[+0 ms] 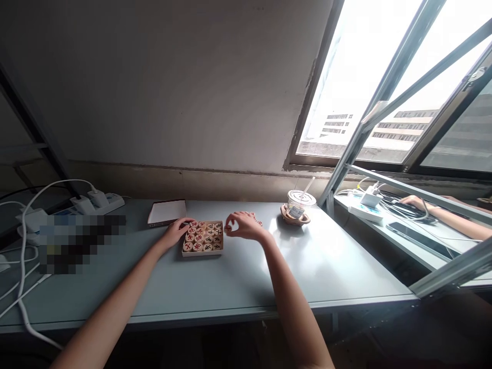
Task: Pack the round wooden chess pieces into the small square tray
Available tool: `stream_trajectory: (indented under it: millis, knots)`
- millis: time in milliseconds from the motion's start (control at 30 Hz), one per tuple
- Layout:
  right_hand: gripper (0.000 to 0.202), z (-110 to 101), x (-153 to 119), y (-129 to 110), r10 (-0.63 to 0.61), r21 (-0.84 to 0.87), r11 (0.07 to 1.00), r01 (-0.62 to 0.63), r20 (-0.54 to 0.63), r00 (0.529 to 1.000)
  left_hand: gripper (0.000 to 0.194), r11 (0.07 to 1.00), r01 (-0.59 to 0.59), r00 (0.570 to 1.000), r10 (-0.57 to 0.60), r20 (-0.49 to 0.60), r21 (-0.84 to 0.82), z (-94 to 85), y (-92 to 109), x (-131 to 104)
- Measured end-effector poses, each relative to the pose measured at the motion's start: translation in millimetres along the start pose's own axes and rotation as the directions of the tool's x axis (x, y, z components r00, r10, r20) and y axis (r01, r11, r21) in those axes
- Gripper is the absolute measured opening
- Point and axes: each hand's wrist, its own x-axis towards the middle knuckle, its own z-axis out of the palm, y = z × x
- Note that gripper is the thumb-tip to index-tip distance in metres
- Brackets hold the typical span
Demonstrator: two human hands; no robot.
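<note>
A shallow box (202,253) on the table holds several round Chinese chess pieces (198,239), laid in rows, with red characters on the left and dark ones on the right. At the box's upper left edge rests my left hand (177,229), fingers stretched along the rim. Just past the right side of the box, my right hand (245,226) pinches a chess piece between thumb and fingers. More red-marked pieces (259,223) lie behind that hand, partly hidden by it. The box lid (167,211) lies upturned to the back left.
A plastic cup with a straw (302,199) stands in a brown holder (295,220) at the back right. Power strips (109,201) and white cables (23,277) lie on the left. Metal posts separate a neighbouring table, where another person's hand (413,203) rests near black cables.
</note>
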Motion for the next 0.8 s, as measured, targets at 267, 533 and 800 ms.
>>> stream_trajectory:
  millis: [267,533,800]
  knots:
    - [0.039,-10.0,-17.3,42.6,0.311,-0.117,0.946,-0.302,0.065,0.948,0.038,0.999,0.030,1.000,-0.030,0.001,0.016,0.3,1.9,-1.2]
    - [0.058,43.2,10.6,42.8,0.368,-0.182,0.891,-0.416,-0.249,0.896,0.039,0.998,0.042,0.999,-0.042,0.009,0.038,0.6,2.5,-2.0]
    - [0.040,51.3,11.2,64.9,0.321,-0.222,0.912,-0.345,-0.140,0.937,0.038,0.999,0.021,1.000,-0.022,0.018,0.034,-0.3,5.2,-4.9]
